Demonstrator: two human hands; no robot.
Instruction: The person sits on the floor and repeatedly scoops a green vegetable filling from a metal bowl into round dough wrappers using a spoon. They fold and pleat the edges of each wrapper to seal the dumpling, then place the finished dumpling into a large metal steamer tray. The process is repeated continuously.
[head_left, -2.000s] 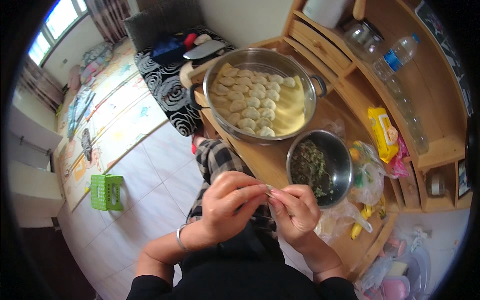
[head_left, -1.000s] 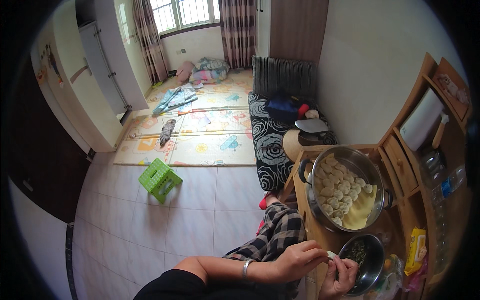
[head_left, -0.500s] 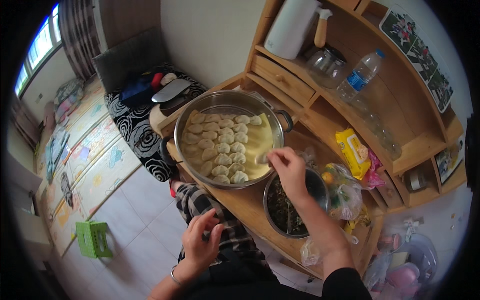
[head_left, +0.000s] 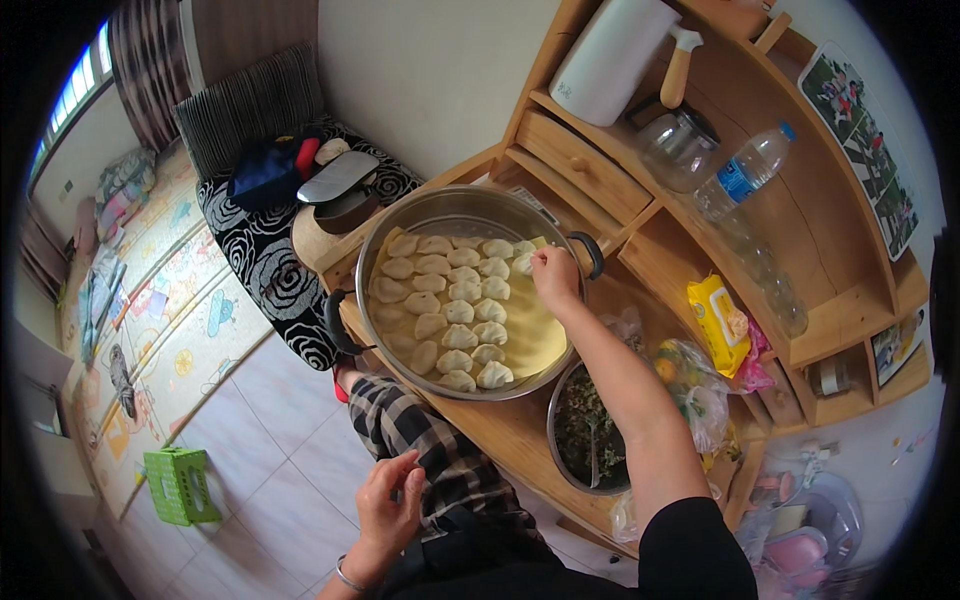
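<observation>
A wide round metal pan (head_left: 470, 203) with two dark side handles stands on the wooden table, lined with a yellowish sheet (head_left: 532, 325). Several pale folded dumplings (head_left: 459, 337) lie on it in rows. My right hand (head_left: 556, 275) reaches over the pan's right side, its fingers pinched on a dumpling (head_left: 521, 265) beside the end of a row. The fingertips partly cover that dumpling. My left hand (head_left: 389, 505) hovers above my lap, empty, with fingers loosely bent and thumb apart. A metal bowl of chopped green filling (head_left: 580, 410) with a spoon sits under my right forearm.
Right of the bowl lie plastic bags (head_left: 695, 385) and a yellow packet (head_left: 718, 325). Wooden shelves hold a white kettle (head_left: 612, 62), a glass pot (head_left: 678, 150) and a plastic bottle (head_left: 745, 172). A green stool (head_left: 180, 486) stands on the floor at left.
My right hand has carried the dumpling away from me to the far right of the pan, beside the others. My left hand stays near my lap, its fingers slightly more bent.
</observation>
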